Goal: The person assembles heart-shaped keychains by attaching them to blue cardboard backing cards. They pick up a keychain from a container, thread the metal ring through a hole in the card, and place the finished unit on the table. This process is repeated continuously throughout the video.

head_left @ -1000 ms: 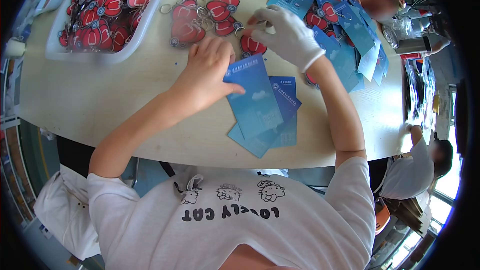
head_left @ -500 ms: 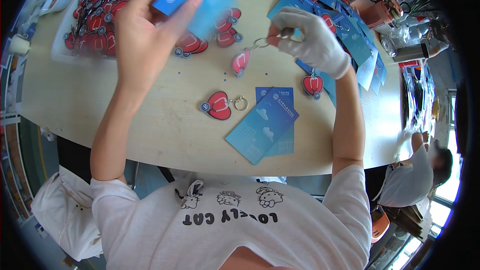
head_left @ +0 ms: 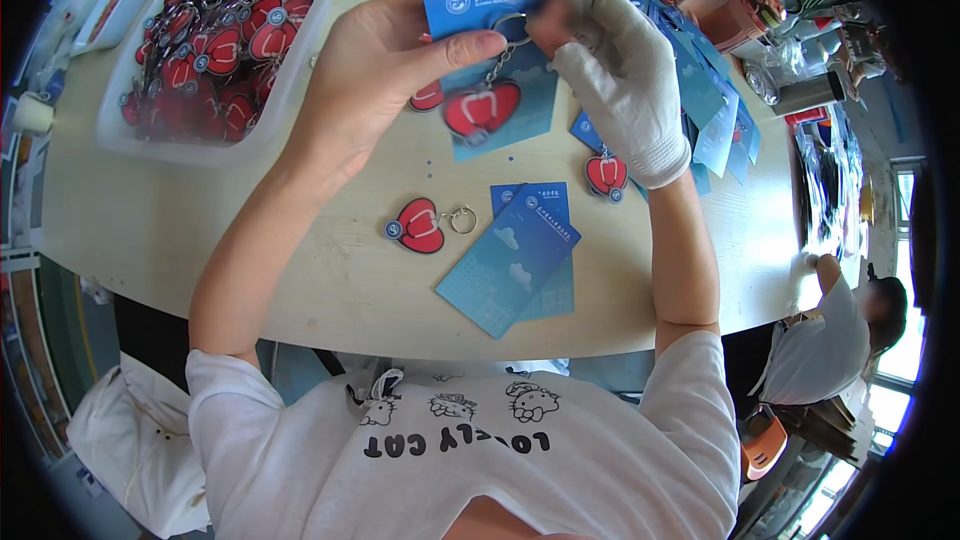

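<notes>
My bare left hand (head_left: 365, 80) holds a blue card (head_left: 535, 90) upright, with the thumb pressed on its front. In front of the card hangs a red heart-shaped keychain (head_left: 482, 112), slightly blurred. Its metal split ring (head_left: 512, 30) lies against the card's upper part, between my two hands. My right hand (head_left: 625, 75), in a white glove with bare fingertips showing, is closed at the ring and the card's upper right corner. Its fingertips are partly blurred. Nearer me lie another heart keychain (head_left: 418, 226) and two overlapping blue cards (head_left: 510, 262).
A translucent bin (head_left: 325, 25) full of heart keychains stands at the far left. To the right spreads a pile of blue cards (head_left: 715, 100), with a heart keychain (head_left: 606, 176) beside it. A steel cylinder (head_left: 815, 92) lies at the right. Another person (head_left: 815, 345) sits beyond.
My left hand has brought the card right and down, my right hand has come left and up with the keychain, and the two now meet. The keychain hangs before the card.
</notes>
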`<state>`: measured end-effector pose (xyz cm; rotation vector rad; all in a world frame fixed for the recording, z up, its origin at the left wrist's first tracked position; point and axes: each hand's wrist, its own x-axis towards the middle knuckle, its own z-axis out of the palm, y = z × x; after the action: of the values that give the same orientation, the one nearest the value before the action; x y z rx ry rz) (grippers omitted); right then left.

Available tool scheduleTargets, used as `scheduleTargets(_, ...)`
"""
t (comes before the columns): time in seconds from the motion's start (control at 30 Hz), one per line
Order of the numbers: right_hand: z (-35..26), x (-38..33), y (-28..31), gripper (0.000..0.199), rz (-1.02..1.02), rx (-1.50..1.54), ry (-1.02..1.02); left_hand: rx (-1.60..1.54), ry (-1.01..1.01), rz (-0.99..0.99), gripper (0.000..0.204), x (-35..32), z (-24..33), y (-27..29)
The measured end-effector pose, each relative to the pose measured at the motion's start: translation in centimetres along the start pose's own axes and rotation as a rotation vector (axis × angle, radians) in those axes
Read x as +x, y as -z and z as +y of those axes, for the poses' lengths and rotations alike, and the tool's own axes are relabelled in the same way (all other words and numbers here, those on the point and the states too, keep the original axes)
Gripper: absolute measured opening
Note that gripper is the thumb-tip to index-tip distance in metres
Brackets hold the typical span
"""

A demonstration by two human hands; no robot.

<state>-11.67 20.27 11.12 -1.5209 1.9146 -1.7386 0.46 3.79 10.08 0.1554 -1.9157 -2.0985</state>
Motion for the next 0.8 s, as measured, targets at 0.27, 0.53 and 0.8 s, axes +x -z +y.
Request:
scheduleTargets(0.27,-1.7,-0.5,-1.5,0.027,0.106,0.0,-0.098,-0.318,-0.197,0.198,0.024,-1.2,-1.6,-2.9)
scheduleTargets(0.53,-2.3,-1.1,-3.7,0.037,0.375,0.159,0.072,-0.169,-0.413,0.236,0.022,-1.6,-2.4,-3.1)
scheduleTargets(0.8,-3.6,-1.0,-3.8,0.046,0.33,0.212,-0.011,-0.224,-0.397,0.231,0.022,-2.0,-2.3,-3.9)
